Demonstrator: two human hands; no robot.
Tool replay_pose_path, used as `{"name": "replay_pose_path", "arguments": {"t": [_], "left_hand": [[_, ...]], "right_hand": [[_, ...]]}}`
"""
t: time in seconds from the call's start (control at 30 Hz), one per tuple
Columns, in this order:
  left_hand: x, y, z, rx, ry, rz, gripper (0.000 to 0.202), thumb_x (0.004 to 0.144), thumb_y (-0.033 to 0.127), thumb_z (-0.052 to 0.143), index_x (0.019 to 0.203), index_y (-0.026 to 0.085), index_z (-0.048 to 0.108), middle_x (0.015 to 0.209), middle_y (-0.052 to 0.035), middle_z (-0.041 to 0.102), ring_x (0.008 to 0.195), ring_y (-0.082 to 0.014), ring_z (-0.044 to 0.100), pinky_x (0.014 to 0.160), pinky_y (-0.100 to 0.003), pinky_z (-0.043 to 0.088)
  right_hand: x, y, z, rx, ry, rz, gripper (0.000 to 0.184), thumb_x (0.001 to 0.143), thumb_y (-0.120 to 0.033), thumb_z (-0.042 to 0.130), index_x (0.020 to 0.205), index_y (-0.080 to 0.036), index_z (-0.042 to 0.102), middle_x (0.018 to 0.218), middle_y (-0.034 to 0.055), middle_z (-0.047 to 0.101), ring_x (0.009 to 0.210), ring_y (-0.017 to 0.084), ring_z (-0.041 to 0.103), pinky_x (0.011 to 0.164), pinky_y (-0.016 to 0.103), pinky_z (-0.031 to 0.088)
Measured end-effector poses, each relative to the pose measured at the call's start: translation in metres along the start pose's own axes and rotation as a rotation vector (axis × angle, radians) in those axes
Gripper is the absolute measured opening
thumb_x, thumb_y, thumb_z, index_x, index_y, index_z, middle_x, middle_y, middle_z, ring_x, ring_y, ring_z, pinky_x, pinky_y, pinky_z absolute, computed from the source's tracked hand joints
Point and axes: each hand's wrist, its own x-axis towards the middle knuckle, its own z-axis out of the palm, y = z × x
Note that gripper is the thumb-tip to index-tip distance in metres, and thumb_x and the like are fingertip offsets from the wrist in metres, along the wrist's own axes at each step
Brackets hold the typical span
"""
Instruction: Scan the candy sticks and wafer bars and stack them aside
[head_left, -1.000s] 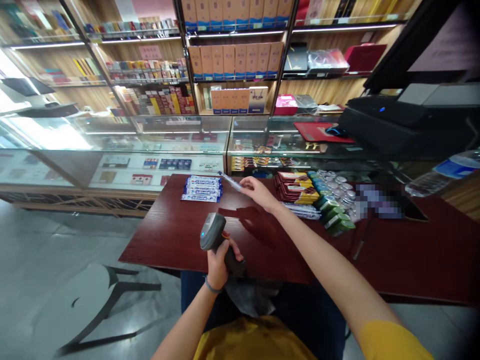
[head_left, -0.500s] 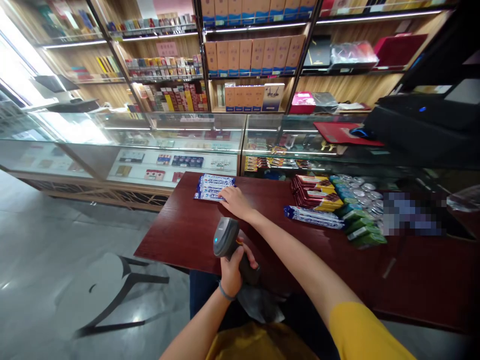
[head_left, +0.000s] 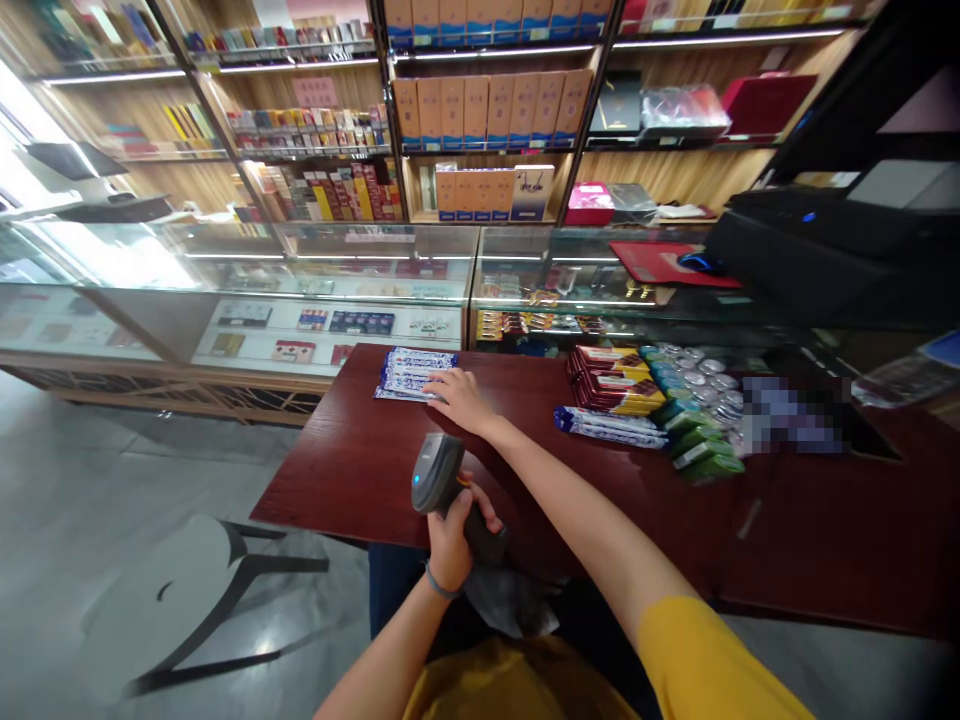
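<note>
The glossy dark red-brown wooden table (head_left: 322,470) bears a stack of maroon-and-yellow packs (head_left: 616,388) at right and, near its far left corner, a row of slim blue-and-white wrapped packets (head_left: 409,370). The right hand (head_left: 465,403) rests on the row's right end, fingers slightly spread; whether they pinch a packet cannot be told. The left hand (head_left: 450,545) grips a grey, pistol-shaped plastic scanner (head_left: 437,473), fingers wrapped around its handle, near the table's front edge.
</note>
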Motion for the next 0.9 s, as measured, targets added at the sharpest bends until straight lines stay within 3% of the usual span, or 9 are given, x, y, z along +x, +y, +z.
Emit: {"name": "replay_pose_path", "arguments": {"t": [0.2, 0.4, 0.53, 0.67, 0.9], "left_hand": [[0.0, 0.005, 0.005, 0.001, 0.006, 0.02, 0.033, 0.088, 0.043, 0.067, 0.104, 0.021, 0.049, 0.062, 0.0033, 0.059, 0.047, -0.0146, 0.054, 0.05, -0.027, 0.05], [0.0, 0.01, 0.01, 0.002, -0.008, -0.003, 0.034, 0.086, 0.043, 0.069, 0.103, 0.02, 0.05, 0.062, 0.0035, 0.058, 0.048, -0.0143, 0.054, 0.051, -0.027, 0.051], [0.001, 0.011, 0.01, 0.02, -0.003, 0.007, 0.034, 0.085, 0.042, 0.069, 0.103, 0.02, 0.051, 0.062, 0.0034, 0.058, 0.048, -0.0144, 0.054, 0.052, -0.027, 0.051], [0.001, 0.011, 0.01, 0.03, -0.015, 0.002, 0.034, 0.084, 0.043, 0.069, 0.102, 0.021, 0.051, 0.062, 0.0033, 0.057, 0.048, -0.0145, 0.054, 0.051, -0.027, 0.051], [0.001, 0.009, 0.007, 0.035, -0.053, 0.024, 0.029, 0.088, 0.04, 0.067, 0.105, 0.022, 0.051, 0.064, 0.0023, 0.059, 0.05, -0.0154, 0.055, 0.052, -0.029, 0.053]], "right_hand": [[-0.056, 0.005, -0.057, -0.04, 0.05, 0.033, 0.028, 0.099, -0.021, 0.063, 0.127, -0.023, 0.067, 0.131, 0.0084, 0.068, 0.12, 0.026, 0.054, 0.1, 0.04, 0.039], [-0.153, 0.046, -0.128, -0.122, 0.176, 0.209, 0.021, 0.1, -0.022, 0.057, 0.119, -0.022, 0.065, 0.117, 0.0104, 0.07, 0.11, 0.029, 0.06, 0.097, 0.042, 0.045], [-0.209, 0.069, -0.159, -0.224, 0.227, 0.335, 0.016, 0.1, -0.023, 0.052, 0.109, -0.021, 0.065, 0.103, 0.0114, 0.069, 0.099, 0.03, 0.061, 0.088, 0.041, 0.048], [-0.237, 0.075, -0.17, -0.322, 0.159, 0.353, 0.013, 0.099, -0.02, 0.054, 0.104, -0.02, 0.065, 0.101, 0.0112, 0.069, 0.098, 0.03, 0.059, 0.089, 0.041, 0.046], [-0.246, 0.081, -0.16, -0.429, 0.029, 0.352, 0.018, 0.095, -0.016, 0.061, 0.112, -0.016, 0.066, 0.109, 0.0148, 0.067, 0.101, 0.033, 0.056, 0.087, 0.043, 0.042]]}}
